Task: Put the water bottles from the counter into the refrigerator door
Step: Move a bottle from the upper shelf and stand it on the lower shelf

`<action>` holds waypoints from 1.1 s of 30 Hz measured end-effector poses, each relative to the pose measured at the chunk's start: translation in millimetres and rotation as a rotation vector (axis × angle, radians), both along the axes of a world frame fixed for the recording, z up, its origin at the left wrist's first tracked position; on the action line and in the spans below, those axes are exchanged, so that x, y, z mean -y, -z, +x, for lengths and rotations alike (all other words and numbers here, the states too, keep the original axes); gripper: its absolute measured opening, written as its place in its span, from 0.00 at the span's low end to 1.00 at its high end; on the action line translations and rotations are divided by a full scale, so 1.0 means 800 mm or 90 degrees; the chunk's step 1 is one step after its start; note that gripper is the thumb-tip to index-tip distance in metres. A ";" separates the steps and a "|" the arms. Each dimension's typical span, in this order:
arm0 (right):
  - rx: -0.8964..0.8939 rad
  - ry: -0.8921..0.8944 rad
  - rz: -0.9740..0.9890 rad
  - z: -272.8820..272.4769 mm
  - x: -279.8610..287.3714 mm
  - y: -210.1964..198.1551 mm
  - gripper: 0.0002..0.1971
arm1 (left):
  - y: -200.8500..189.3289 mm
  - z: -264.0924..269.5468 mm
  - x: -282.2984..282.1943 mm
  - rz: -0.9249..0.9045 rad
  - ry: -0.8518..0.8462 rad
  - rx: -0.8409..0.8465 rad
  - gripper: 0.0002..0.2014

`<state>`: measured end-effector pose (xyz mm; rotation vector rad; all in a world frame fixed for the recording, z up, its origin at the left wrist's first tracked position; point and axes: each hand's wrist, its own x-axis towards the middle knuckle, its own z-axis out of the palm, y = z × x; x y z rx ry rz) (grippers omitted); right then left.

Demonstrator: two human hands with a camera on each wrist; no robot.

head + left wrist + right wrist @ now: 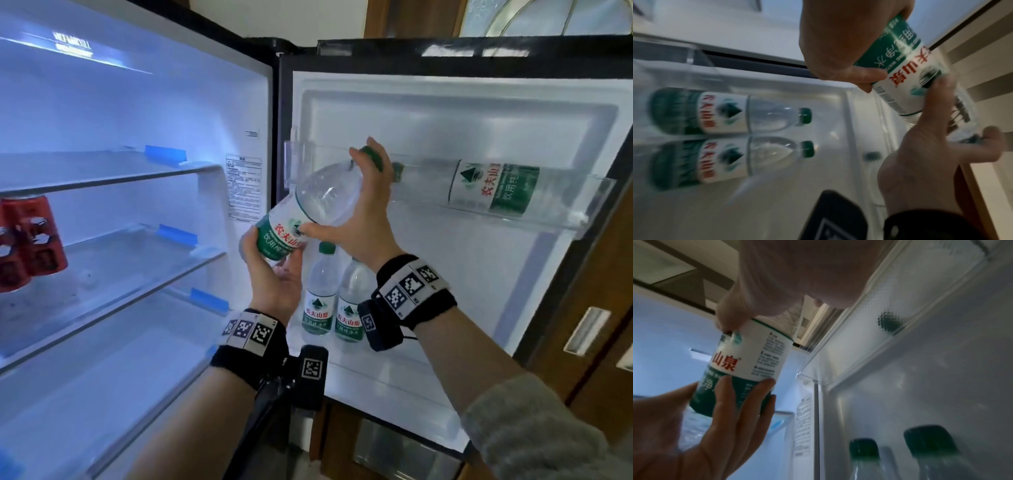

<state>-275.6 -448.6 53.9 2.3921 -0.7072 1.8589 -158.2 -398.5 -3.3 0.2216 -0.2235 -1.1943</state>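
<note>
Fridge door (445, 113), both hands (366, 209) gripping bottle (308, 205)

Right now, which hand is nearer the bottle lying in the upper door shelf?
Right. The right hand grips the held bottle near its cap, beside the lying bottle; the left hand grips its base, lower and farther left.

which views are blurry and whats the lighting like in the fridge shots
Head view: sharpest, cool blue-white light inside the fridge, label on the held bottle readable, wide-angle bending at the edges. Left wrist view: dim, motion-smeared; the two upright bottles in the door are soft. Right wrist view: dim and soft, the right hand a pale blur, bottle caps out of focus.
</note>
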 end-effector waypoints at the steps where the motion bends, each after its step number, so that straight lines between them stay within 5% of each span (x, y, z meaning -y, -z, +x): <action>1: -0.001 -0.047 0.029 0.001 -0.001 0.011 0.52 | 0.014 -0.002 0.002 0.015 0.029 -0.007 0.18; 6: 0.012 -0.122 0.152 -0.007 -0.016 0.049 0.39 | 0.077 -0.036 -0.004 0.117 0.165 0.027 0.22; 12: -0.067 0.042 0.106 -0.041 -0.016 0.070 0.42 | 0.118 -0.076 -0.002 0.282 0.349 0.294 0.38; 18: -0.087 0.130 0.128 -0.096 -0.006 0.076 0.42 | 0.121 -0.104 0.011 0.319 0.502 0.457 0.40; 25: -0.130 0.237 0.096 -0.120 -0.013 0.099 0.32 | 0.109 -0.133 0.028 0.335 0.524 0.575 0.39; 29: -0.154 0.274 0.094 -0.129 -0.002 0.114 0.34 | 0.114 -0.138 0.027 0.316 0.544 0.697 0.47; 33: -0.131 0.239 0.173 -0.135 0.005 0.133 0.36 | 0.119 -0.131 0.030 0.299 0.529 0.706 0.40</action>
